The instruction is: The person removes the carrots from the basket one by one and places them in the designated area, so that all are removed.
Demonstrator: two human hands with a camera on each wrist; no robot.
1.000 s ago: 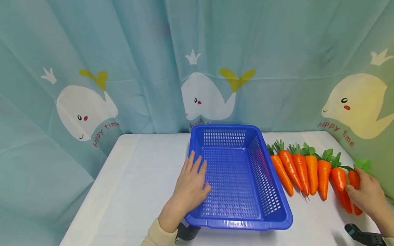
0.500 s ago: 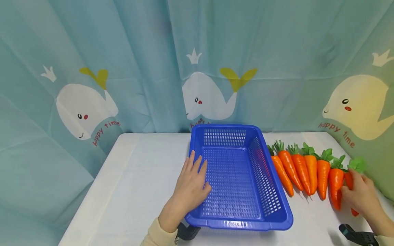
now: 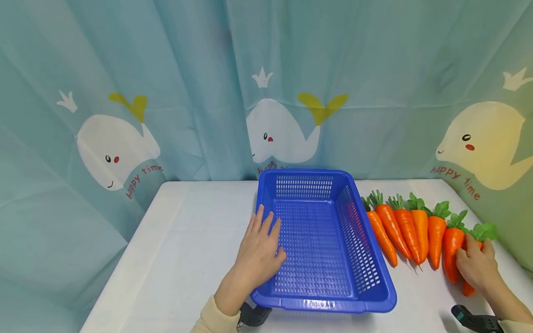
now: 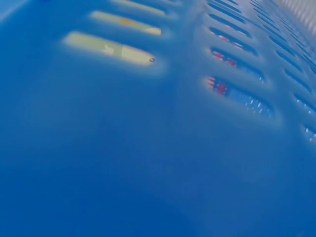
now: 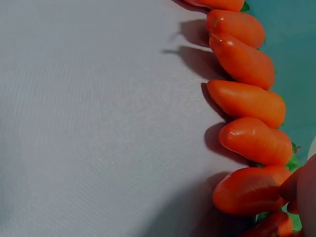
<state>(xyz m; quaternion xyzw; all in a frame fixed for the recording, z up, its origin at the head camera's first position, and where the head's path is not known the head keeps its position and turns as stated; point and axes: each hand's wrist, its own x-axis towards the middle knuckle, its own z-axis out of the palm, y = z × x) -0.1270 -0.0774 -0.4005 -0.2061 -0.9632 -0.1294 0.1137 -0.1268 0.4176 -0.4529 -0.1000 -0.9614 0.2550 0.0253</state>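
Note:
A blue plastic basket [image 3: 374, 304] with slotted walls sits mid-table in the head view. My left hand [image 3: 257, 252] lies over its left side, fingers extended. Only the basket's blue wall [image 4: 148, 148], very close, fills the left wrist view. Several orange carrots with green tops lie in a row right of the basket. At the row's right end, my right hand [image 3: 479, 266] grips the last carrot [image 3: 468, 289], hiding most of its body. The thumb is against the neighbouring carrot [image 3: 453, 252], which also shows in the right wrist view.
The white table [image 3: 200, 240] extends left of the basket and in front of the carrots. A teal whale-print curtain [image 3: 200, 92] hangs behind and on both sides. The leftmost carrot [image 3: 382, 238] lies close against the basket's right wall.
My right hand has moved left and slightly toward me, bringing the last carrot closer to its neighbour, which has also shifted left. My left hand and the basket stay put.

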